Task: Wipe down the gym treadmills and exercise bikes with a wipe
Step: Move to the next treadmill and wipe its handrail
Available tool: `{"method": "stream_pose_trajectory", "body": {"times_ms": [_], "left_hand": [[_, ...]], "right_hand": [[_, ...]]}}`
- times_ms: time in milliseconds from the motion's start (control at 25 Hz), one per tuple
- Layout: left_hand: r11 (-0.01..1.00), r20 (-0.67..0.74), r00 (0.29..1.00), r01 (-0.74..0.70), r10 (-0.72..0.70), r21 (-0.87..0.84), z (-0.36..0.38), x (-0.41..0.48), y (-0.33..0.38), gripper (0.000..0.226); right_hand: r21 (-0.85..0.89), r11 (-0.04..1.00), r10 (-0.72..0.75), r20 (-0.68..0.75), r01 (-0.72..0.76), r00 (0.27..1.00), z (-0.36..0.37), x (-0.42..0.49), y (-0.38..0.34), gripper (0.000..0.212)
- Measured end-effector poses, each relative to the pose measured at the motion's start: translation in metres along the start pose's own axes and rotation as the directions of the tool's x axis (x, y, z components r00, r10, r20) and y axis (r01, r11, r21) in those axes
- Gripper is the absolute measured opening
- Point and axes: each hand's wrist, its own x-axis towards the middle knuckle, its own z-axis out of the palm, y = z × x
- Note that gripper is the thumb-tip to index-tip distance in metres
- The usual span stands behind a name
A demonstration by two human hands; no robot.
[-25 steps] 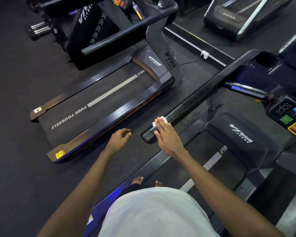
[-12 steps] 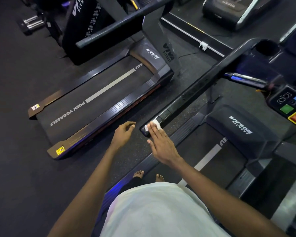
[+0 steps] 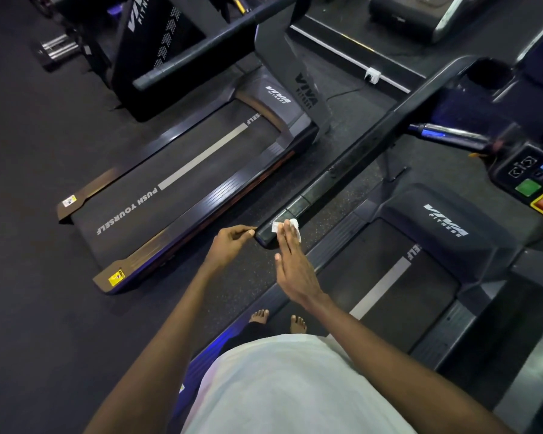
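Observation:
I stand on a black treadmill (image 3: 395, 277) whose long left handrail (image 3: 351, 158) runs down toward me. A small white wipe (image 3: 292, 225) lies on the handrail's near end. My right hand (image 3: 292, 267) presses it there with straight fingers. My left hand (image 3: 229, 242) is just left of the rail's tip, fingers loosely curled, fingertips touching or nearly touching the end cap; it holds nothing. The console (image 3: 533, 180) with green, blue and red buttons is at the right edge.
A second treadmill (image 3: 176, 183) marked PUSH YOURSELF lies to the left, across a strip of dark rubber floor (image 3: 29, 277). Dumbbells (image 3: 55, 48) sit at the upper left. A third treadmill (image 3: 420, 14) stands at the top right. My bare feet (image 3: 276, 319) are on the belt.
My right hand slid the wipe down the handrail toward its near tip. My left hand moved right and up, closing in on the rail's end.

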Motion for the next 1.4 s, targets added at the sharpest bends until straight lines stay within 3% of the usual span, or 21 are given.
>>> {"method": "stream_pose_trajectory", "body": {"times_ms": [160,320,520,600,760,920,1000,1080,1160,1320,1400], "left_hand": [[1.000,-0.054,0.999,0.000,-0.001,-0.010,0.010,0.000,0.008,0.019],[1.000,-0.071,0.997,-0.002,0.002,0.006,0.014,-0.005,0.007,0.023],[1.000,-0.062,0.998,0.028,-0.027,0.009,0.013,-0.005,0.011,0.027],[0.999,-0.064,0.997,0.032,-0.034,-0.019,0.013,-0.006,0.010,0.027],[0.998,-0.075,0.997,0.012,-0.016,-0.064,0.015,-0.007,0.008,0.019],[0.995,-0.080,0.996,0.023,-0.031,-0.094,0.017,-0.008,0.006,0.014],[0.994,-0.088,0.995,0.028,-0.038,-0.103,0.018,-0.007,0.004,0.013],[0.993,-0.096,0.995,0.014,-0.025,-0.114,0.019,-0.007,0.002,0.014],[0.991,-0.109,0.994,0.006,-0.020,-0.132,0.021,-0.008,0.002,0.014],[0.974,-0.139,0.989,0.026,-0.059,-0.227,0.027,-0.010,-0.002,0.016],[0.962,-0.147,0.986,0.034,-0.076,-0.269,0.029,-0.011,-0.005,0.021]], "right_hand": [[0.333,0.922,0.229,-0.055,-0.198,0.972,0.020,0.008,-0.027,0.073],[0.648,0.611,0.550,0.066,-0.455,0.832,0.020,0.028,-0.047,0.070],[0.785,0.371,0.717,0.096,-0.495,0.690,0.014,0.054,-0.026,0.067],[0.773,0.341,0.732,0.140,-0.536,0.667,0.018,0.060,-0.009,0.072],[0.730,0.442,0.628,0.163,-0.522,0.761,0.052,0.039,0.000,0.072],[0.795,0.347,0.689,0.144,-0.497,0.710,0.015,0.056,-0.001,0.055],[0.782,0.364,0.684,0.143,-0.506,0.715,0.002,0.056,-0.012,0.059],[0.729,0.482,0.648,0.078,-0.486,0.758,0.001,0.039,-0.028,0.064],[0.684,0.616,0.597,-0.082,-0.391,0.798,0.001,0.033,-0.035,0.057],[0.589,0.786,0.470,-0.377,-0.184,0.798,-0.006,0.043,-0.025,0.038],[0.428,0.892,0.354,-0.461,-0.146,0.814,-0.009,0.041,-0.015,0.032]]}}
